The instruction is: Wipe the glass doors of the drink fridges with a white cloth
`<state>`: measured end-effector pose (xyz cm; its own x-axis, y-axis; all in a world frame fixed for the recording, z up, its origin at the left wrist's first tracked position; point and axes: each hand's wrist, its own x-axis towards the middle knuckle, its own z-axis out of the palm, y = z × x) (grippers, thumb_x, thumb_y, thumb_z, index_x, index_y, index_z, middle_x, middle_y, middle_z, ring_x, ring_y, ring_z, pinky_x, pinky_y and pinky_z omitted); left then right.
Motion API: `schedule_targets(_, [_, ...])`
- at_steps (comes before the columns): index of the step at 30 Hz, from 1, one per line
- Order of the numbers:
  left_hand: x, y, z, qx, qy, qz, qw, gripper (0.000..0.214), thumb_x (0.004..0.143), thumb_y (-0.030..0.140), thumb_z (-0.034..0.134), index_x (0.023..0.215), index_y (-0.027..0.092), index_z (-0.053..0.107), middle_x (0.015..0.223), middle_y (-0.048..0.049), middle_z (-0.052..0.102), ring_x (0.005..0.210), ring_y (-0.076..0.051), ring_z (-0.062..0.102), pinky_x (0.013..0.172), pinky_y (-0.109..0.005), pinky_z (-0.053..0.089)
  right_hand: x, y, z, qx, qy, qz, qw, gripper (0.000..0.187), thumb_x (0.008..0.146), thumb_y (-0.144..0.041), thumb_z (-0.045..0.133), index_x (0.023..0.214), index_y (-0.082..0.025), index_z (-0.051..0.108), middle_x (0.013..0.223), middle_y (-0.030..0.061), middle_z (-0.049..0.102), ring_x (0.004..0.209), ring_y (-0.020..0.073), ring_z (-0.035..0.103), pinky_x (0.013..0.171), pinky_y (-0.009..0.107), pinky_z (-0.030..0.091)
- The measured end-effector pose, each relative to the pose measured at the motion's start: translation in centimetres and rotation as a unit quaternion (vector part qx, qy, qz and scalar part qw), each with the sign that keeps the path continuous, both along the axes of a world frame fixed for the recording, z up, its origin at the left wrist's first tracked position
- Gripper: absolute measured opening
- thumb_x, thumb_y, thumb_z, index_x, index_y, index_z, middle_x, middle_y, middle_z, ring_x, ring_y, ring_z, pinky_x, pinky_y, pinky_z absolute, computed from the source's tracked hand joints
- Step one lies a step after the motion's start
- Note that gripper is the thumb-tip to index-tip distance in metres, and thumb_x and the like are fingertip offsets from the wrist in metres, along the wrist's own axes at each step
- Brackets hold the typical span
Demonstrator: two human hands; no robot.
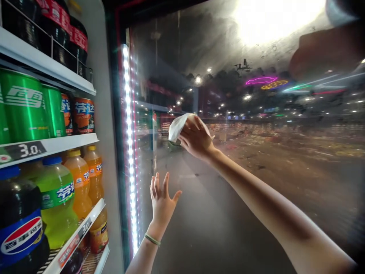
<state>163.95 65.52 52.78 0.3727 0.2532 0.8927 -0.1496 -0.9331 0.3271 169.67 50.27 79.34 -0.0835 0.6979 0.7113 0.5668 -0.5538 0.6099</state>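
My right hand presses a white cloth against the inner face of a glass door. Part of the cloth sticks out past the fingers on the left; the rest is hidden under the palm. Lower down and to the left, my left hand is open, its fingers spread and pointing up at the glass. Whether its fingertips touch the pane I cannot tell. A thin greenish band circles the left wrist. Smears and streaks show on the upper part of the glass.
A lit LED strip runs up the door's left edge. At left, cooler shelves hold green cans, orange cans, a Pepsi bottle and bottles of green soda. Cola bottles stand on the top shelf.
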Motion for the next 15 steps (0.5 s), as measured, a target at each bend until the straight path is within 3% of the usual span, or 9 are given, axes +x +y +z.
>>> schedule_targets(3, [-0.2, 0.0, 0.6, -0.009, 0.014, 0.006, 1.0, 0.082, 0.088, 0.042, 0.074, 0.157, 0.026, 0.032, 0.161, -0.0191, 0.025, 0.154, -0.041, 0.022, 0.117, -0.068, 0.036, -0.2, -1.4, 0.7, -0.054, 0.01, 0.002, 0.998, 0.036, 0.103, -0.027, 0.048, 0.134, -0.034, 0.067, 0.142, -0.0037, 0.066, 0.147, 0.0248, 0.047, 0.133, 0.06, 0.019])
schedule_targets(7, [-0.5, 0.4, 2.7, 0.009, 0.017, 0.003, 1.0, 0.084, 0.087, 0.045, 0.074, 0.157, 0.027, 0.031, 0.16, -0.0201, 0.025, 0.154, -0.042, 0.021, 0.117, -0.07, 0.033, 0.0, -3.7, 0.5, 0.048, -0.008, -0.015, 0.999, 0.037, 0.103, -0.027, 0.049, 0.136, -0.033, 0.065, 0.147, -0.0012, 0.062, 0.149, 0.0285, 0.044, 0.132, 0.063, 0.017])
schedule_targets(11, [-0.8, 0.4, 6.0, 0.03, -0.017, -0.023, 0.999, 0.08, 0.09, 0.048, 0.07, 0.157, 0.024, 0.034, 0.161, -0.0216, 0.024, 0.155, -0.042, 0.019, 0.118, -0.068, 0.033, 0.4, -6.2, -0.6, -0.057, -0.016, -0.004, 0.998, 0.034, 0.103, -0.029, 0.051, 0.132, -0.035, 0.067, 0.137, -0.0043, 0.07, 0.139, 0.0242, 0.055, 0.132, 0.057, 0.024])
schedule_targets(15, [-0.7, -0.6, 8.7, 0.034, -0.048, -0.028, 0.998, 0.079, 0.089, 0.046, 0.071, 0.156, 0.025, 0.036, 0.161, -0.0216, 0.026, 0.154, -0.043, 0.021, 0.118, -0.068, 0.032, 0.0, -8.1, -1.3, 0.085, -0.036, -0.047, 0.995, 0.034, 0.103, -0.027, 0.048, 0.13, -0.031, 0.069, 0.136, 0.0008, 0.07, 0.139, 0.0275, 0.056, 0.133, 0.061, 0.018])
